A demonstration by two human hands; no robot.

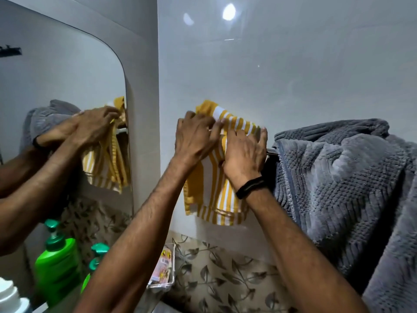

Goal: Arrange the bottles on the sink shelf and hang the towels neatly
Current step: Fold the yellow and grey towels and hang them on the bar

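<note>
A yellow-and-white striped towel (216, 195) hangs over the wall towel bar (271, 151), bunched at the top. My left hand (194, 138) pinches the towel's upper fold near its left end. My right hand (244, 154) lies flat on the cloth over the bar, fingers spread, a black band on its wrist. A thick grey textured towel (338, 188) is draped over the same bar to the right, lumpy and uneven. A green pump bottle (92, 265) stands at lower left, partly hidden by my left forearm.
A mirror (67, 91) on the left wall reflects my hands, the striped towel and the green bottle. A white container (9, 294) sits at the bottom left corner. A clear wall holder with colourful packets (163, 267) hangs below the striped towel, above leaf-patterned tiles (225, 279).
</note>
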